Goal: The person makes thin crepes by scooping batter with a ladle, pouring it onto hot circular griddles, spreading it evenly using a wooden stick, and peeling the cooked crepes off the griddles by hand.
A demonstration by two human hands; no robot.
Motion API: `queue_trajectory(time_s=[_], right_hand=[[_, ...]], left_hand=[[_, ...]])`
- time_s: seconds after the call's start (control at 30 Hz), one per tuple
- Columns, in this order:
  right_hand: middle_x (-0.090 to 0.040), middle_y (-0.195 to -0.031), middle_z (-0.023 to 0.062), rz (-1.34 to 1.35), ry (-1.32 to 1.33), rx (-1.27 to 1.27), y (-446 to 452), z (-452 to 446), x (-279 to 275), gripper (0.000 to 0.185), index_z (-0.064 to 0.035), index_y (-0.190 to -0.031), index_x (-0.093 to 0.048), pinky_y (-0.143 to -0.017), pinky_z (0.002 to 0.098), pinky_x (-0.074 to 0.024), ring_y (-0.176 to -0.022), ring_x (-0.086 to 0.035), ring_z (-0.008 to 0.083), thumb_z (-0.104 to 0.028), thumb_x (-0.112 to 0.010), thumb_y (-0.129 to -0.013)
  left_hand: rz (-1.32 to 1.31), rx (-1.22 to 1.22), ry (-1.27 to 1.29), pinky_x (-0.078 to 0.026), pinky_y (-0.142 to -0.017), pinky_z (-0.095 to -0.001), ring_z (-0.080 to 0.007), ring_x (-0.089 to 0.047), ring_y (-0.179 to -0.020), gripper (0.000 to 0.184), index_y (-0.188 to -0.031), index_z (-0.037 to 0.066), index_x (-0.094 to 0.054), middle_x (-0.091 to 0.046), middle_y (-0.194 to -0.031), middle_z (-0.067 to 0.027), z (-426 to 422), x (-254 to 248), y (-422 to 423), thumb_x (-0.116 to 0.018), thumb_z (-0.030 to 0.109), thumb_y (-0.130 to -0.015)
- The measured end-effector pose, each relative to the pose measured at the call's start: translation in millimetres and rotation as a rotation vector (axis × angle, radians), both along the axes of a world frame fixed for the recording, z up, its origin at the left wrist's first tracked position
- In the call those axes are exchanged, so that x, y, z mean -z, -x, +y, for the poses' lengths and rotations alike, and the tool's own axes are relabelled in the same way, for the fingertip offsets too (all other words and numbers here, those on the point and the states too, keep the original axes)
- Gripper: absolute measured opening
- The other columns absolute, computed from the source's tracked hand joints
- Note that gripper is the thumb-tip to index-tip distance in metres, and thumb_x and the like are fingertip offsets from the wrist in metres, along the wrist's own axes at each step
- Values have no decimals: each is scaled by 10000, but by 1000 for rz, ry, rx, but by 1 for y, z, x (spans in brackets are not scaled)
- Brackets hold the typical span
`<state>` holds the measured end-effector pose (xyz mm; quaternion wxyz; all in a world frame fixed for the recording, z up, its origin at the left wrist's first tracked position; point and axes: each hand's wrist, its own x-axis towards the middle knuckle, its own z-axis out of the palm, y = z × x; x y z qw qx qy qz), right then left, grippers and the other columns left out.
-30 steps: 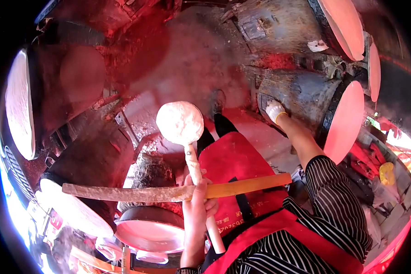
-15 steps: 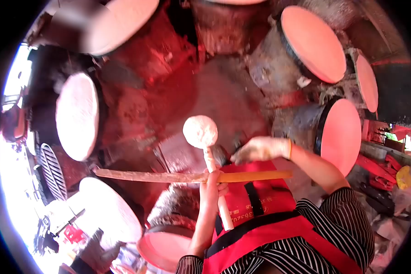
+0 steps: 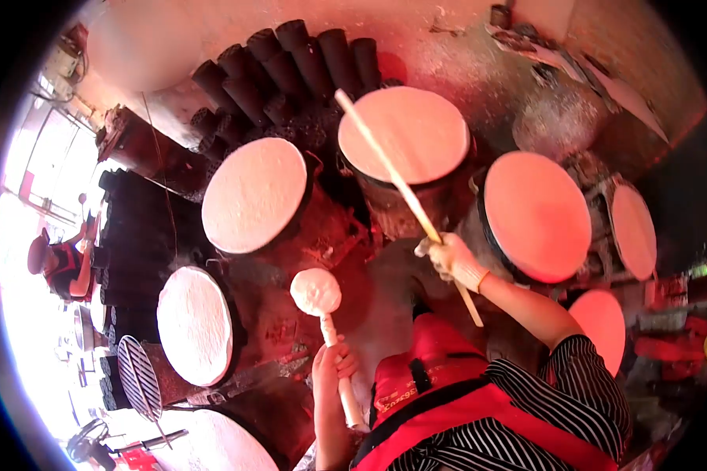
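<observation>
My left hand (image 3: 335,363) is wrapped around the handle of a ladle-like tool (image 3: 316,292), whose round head is covered with pale batter or dough. My gloved right hand (image 3: 453,261) grips a long, thin wooden stick (image 3: 393,174) near its lower part. The stick's far end lies over a round griddle (image 3: 404,133) with a pale sheet on it; whether they touch I cannot tell. Right of that hand is another pale-topped griddle (image 3: 538,216). Left of the ladle-like tool stands a griddle (image 3: 195,326) with a whiter, rough-edged layer.
Another round griddle (image 3: 255,196) stands at upper left. Dark coal briquettes (image 3: 291,67) are stacked by the back wall. A striped metal rack (image 3: 140,378) is at lower left. Another person (image 3: 61,263) stands far left. More round griddles line the right side.
The stick has passed from my left hand to my right, which was open before and now extends forward. My left hand keeps the ladle-like tool, slightly lower and left. The view has tilted up.
</observation>
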<state>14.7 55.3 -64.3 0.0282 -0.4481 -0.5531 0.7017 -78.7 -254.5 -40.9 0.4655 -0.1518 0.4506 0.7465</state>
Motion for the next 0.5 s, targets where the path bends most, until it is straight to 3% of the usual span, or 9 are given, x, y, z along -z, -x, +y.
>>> queue_trajectory(time_s=[0.07, 0.13, 0.23, 0.33, 0.4, 0.5], right_hand=[[-337, -472, -56, -23, -186, 75, 33, 38, -13, 97, -117, -773, -565, -305, 256, -220, -329, -293, 65, -181, -586, -843], [-351, -476, -56, 14, -231, 24, 67, 72, -9, 108, -114, -789, -569, -302, 250, -209, -323, -275, 60, -173, -529, -871], [-416, -487, -25, 84, -167, -194, 121, 109, -3, 206, -47, -817, -595, -325, 284, -267, -337, -328, 87, -224, -530, -900], [-409, -479, -22, 56, -52, -300, 176, 98, -19, 194, -58, -805, -574, -316, 275, -266, -334, -340, 90, -218, -525, -904], [-431, -502, -19, 17, -70, -441, 205, 87, -5, 200, -63, -817, -566, -306, 252, -257, -331, -348, 76, -231, -523, -915], [-459, -529, -19, 18, 44, -517, 232, 50, 0, 211, -76, -817, -567, -300, 233, -240, -326, -343, 59, -257, -529, -921]], left_hand=[[-29, -72, 24, -264, -393, -168, -47, -328, -483, 199, -1075, -22, -490, -420, -723, -26, 17, -25, 15, -488, 24, -882], [-93, -157, 16, -272, -394, -154, -42, -336, -497, 203, -1082, -39, -477, -418, -737, -24, 33, -52, 27, -480, 27, -890], [-227, -290, -156, -295, -390, -153, -44, -340, -509, 207, -1090, -60, -448, -400, -738, -25, 42, -64, 43, -462, 49, -913], [-618, -540, -578, -317, -388, -161, -51, -344, -519, 216, -1094, -72, -423, -379, -728, -28, 44, -68, 60, -445, 74, -936], [-544, -564, -732, -341, -402, -165, -66, -387, -550, 207, -1100, -40, -417, -407, -749, -36, 35, -67, 69, -434, 104, -952], [438, -359, 675, -331, -375, -208, -66, -442, -514, 148, -1068, 91, -411, -458, -718, -9, 39, -62, 60, -459, 174, -954]])
